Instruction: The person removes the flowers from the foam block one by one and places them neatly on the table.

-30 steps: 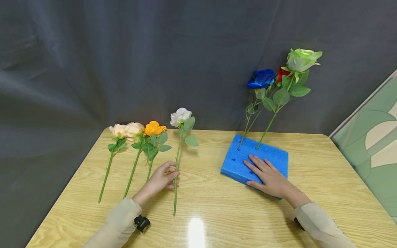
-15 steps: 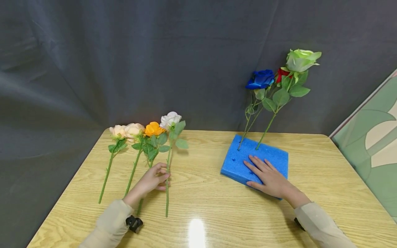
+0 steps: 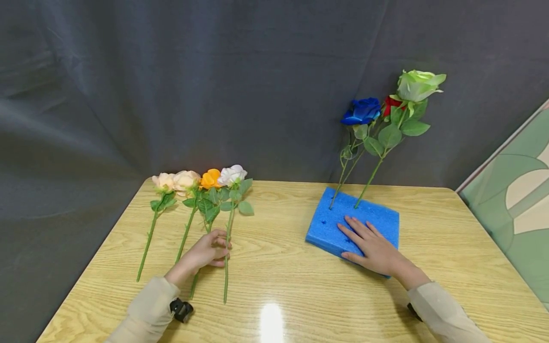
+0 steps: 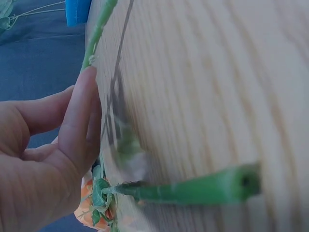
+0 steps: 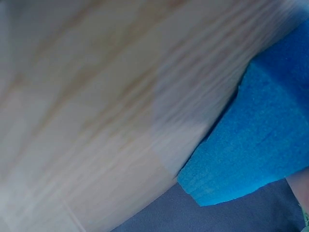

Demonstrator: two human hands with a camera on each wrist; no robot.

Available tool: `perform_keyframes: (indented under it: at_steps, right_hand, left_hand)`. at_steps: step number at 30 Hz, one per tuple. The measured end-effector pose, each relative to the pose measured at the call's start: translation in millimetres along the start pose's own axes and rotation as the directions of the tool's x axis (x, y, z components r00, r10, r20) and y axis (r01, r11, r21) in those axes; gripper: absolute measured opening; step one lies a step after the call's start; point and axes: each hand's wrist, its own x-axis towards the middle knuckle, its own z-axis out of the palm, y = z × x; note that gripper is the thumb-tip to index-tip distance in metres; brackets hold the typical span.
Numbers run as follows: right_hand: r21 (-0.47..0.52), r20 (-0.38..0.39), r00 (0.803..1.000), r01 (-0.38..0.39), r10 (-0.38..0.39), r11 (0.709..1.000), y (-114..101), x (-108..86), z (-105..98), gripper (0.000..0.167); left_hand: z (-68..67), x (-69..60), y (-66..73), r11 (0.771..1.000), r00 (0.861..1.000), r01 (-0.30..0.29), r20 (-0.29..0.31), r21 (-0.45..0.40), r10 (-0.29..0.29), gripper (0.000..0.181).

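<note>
My left hand (image 3: 210,250) pinches the stem of a white rose (image 3: 232,175) with green leaves, low over the left part of the table. In the left wrist view the fingers meet the green stem (image 4: 100,34), and a cut stem end (image 4: 227,186) lies close below. Just left is an orange rose (image 3: 210,179), its stem partly behind the hand. My right hand (image 3: 373,245) rests flat, fingers spread, on a blue foam block (image 3: 328,233). Upright in the block stand a blue rose (image 3: 362,111), a red rose (image 3: 391,105) mostly hidden, and a pale green rose (image 3: 418,85).
Two peach roses (image 3: 163,181) lie at the table's left side, heads toward the back edge. The wooden table (image 3: 283,267) ends at a dark curtain (image 3: 274,85). A green patterned panel (image 3: 514,200) stands at the right. Holes show in the foam top.
My left hand has moved left and slightly down with the white rose, whose head now sits beside the orange one. The right hand has stayed on the foam block.
</note>
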Motion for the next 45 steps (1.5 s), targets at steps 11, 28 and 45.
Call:
perform_keyframes:
  at_steps: [11, 28, 45]
  right_hand:
    - [0.001, -0.002, 1.000, -0.001, 0.001, 1.000, 1, -0.6, 1, 0.069]
    - [0.003, 0.006, 1.000, -0.002, 0.002, 1.000, 2, 0.2, 1, 0.070]
    - [0.004, 0.021, 1.000, 0.008, -0.008, 1.000, 2, -0.3, 0, 0.072]
  left_hand:
    - [2.6, 2.4, -1.7, 0.998, 0.998, 0.055, -0.019, 0.013, -0.054, 0.052]
    - [1.1, 3.6, -3.4, 0.995, 0.991, 0.098, -0.089, 0.019, -0.096, 0.048]
    - [-0.3, 13.3, 19.0, 0.994, 0.989, -0.078, -0.123, 0.079, 0.087, 0.048]
